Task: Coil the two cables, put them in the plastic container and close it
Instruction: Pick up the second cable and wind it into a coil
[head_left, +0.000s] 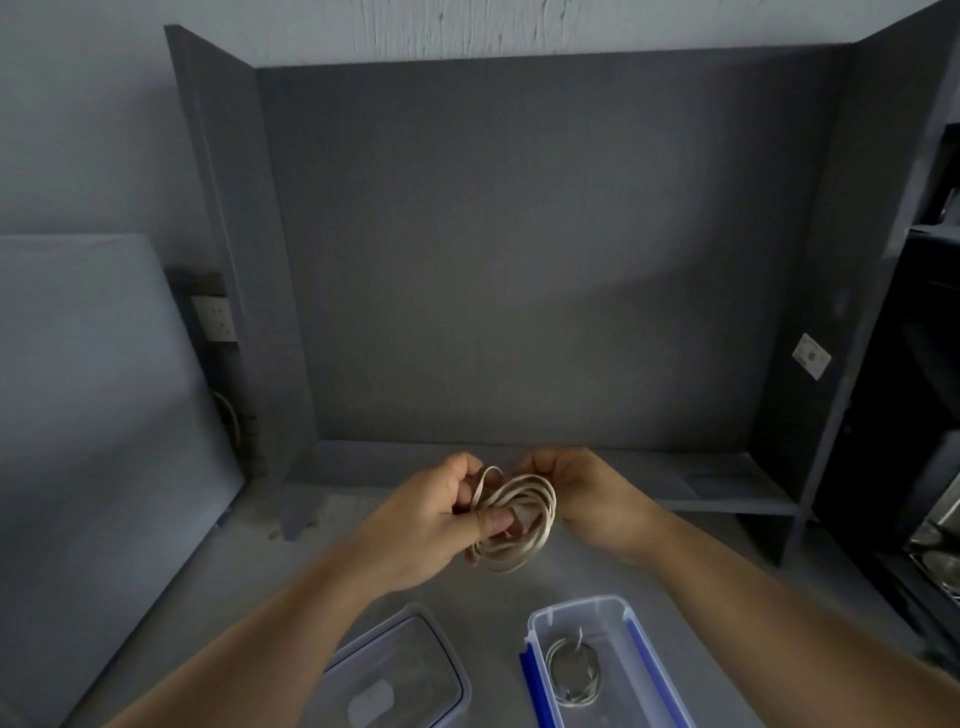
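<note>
A flat beige cable (519, 525) is wound into several loops and held in the air over the grey table. My left hand (441, 525) pinches the loops at their left side with thumb and fingers. My right hand (592, 499) cups the right side of the coil. Below them the clear plastic container (618, 608) with blue side clips stands open near the front edge. A thin grey cable (574, 675) lies coiled inside it. The clear lid (400, 670) lies flat to the container's left.
The grey table (260, 571) is enclosed by a tall grey back panel (519, 260) and side panels, with a low shelf (727, 483) along the back. Dark shelving with metal items (930, 545) stands at the right. A wall socket (218, 317) is at the left.
</note>
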